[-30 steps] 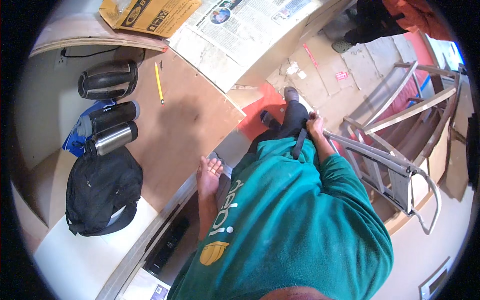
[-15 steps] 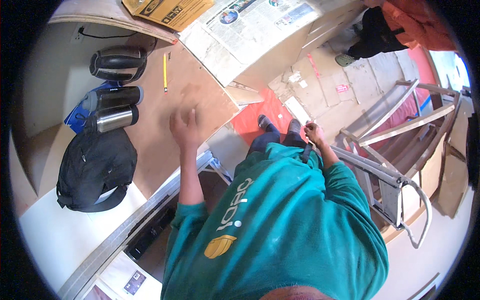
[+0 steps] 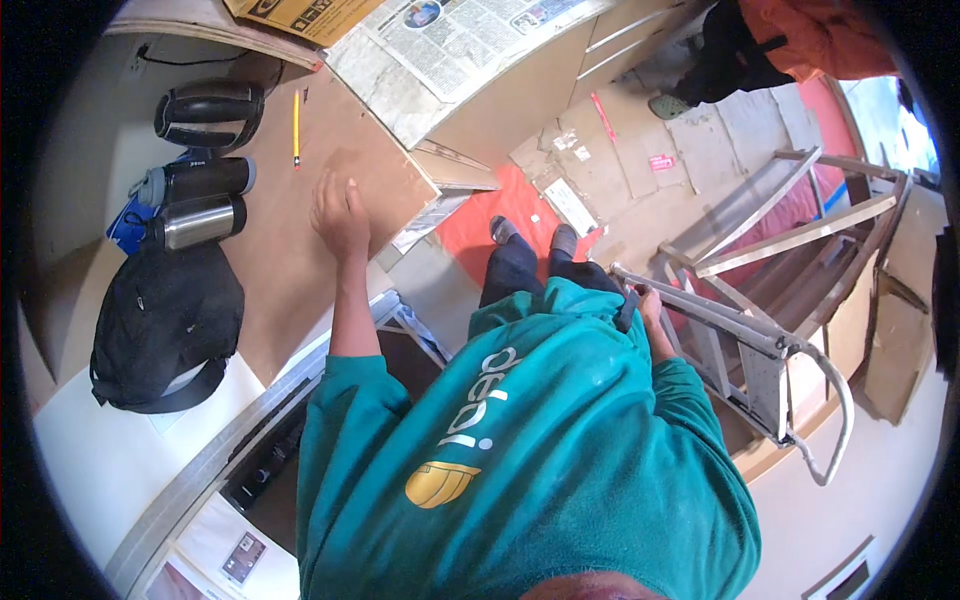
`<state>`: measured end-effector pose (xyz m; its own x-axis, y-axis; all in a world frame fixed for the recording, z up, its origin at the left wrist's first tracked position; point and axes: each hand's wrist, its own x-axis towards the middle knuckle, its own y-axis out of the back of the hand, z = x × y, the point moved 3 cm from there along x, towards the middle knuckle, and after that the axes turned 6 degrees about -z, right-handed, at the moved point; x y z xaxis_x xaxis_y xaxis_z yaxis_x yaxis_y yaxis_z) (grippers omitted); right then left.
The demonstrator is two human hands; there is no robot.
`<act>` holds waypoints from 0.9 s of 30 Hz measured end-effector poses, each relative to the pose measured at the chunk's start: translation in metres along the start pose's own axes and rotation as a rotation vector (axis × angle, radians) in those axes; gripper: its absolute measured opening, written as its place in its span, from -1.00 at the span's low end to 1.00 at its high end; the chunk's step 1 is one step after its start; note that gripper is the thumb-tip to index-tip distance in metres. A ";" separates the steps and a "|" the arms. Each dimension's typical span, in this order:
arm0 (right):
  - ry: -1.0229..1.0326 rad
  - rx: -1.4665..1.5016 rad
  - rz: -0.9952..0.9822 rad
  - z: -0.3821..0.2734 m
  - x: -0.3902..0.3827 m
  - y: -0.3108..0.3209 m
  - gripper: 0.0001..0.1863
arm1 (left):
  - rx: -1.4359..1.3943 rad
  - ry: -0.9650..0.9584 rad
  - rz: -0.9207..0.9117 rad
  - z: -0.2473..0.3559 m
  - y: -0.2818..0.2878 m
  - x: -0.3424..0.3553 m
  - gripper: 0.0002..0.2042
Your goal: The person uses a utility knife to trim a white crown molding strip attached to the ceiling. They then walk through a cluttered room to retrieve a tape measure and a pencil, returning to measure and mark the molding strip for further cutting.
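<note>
A person in a green long-sleeved sweatshirt (image 3: pixel 540 400), seen from above, stands beside a flat reddish-brown wooden tabletop (image 3: pixel 285 260). The person's left hand (image 3: pixel 341 215) is over the tabletop's right-hand part, palm down, fingers loosely spread and holding nothing visible; whether it touches the wood cannot be told. Just beyond those fingers, toward the tabletop's far end, lies a slim yellow wooden pencil (image 3: pixel 296 132), apart from the hand. The right hand (image 3: pixel 648 303) is well to the right of the tabletop, at the person's waist, next to a pale, scuffed metal stepladder (image 3: pixel 715 308); its fingers are partly hidden, so its grip cannot be told. Along the tabletop's left side are a rounded black padded object (image 3: pixel 210 113), a black bottle (image 3: pixel 208 180), a silver-and-black bottle (image 3: pixel 202 222) and a black fabric backpack (image 3: pixel 170 325). A printed newspaper sheet (image 3: pixel 480 50) covers a counter past the tabletop's far right edge. Farther right of the tabletop are a slatted wooden frame (image 3: pixel 800 234) and another person in orange (image 3: pixel 815 35).
</note>
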<state>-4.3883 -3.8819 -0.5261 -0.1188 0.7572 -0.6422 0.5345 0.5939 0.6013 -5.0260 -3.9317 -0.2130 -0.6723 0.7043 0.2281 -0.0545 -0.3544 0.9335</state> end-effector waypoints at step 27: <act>0.047 0.670 -0.301 0.009 0.027 -0.032 -0.67 | -0.044 0.071 -0.032 0.011 0.001 0.007 -0.57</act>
<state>-4.4008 -3.8828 -0.5673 -0.3690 0.6071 -0.7038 0.8680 0.4959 -0.0273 -5.0224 -3.9204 -0.2074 -0.7204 0.6708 0.1764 -0.1083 -0.3600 0.9266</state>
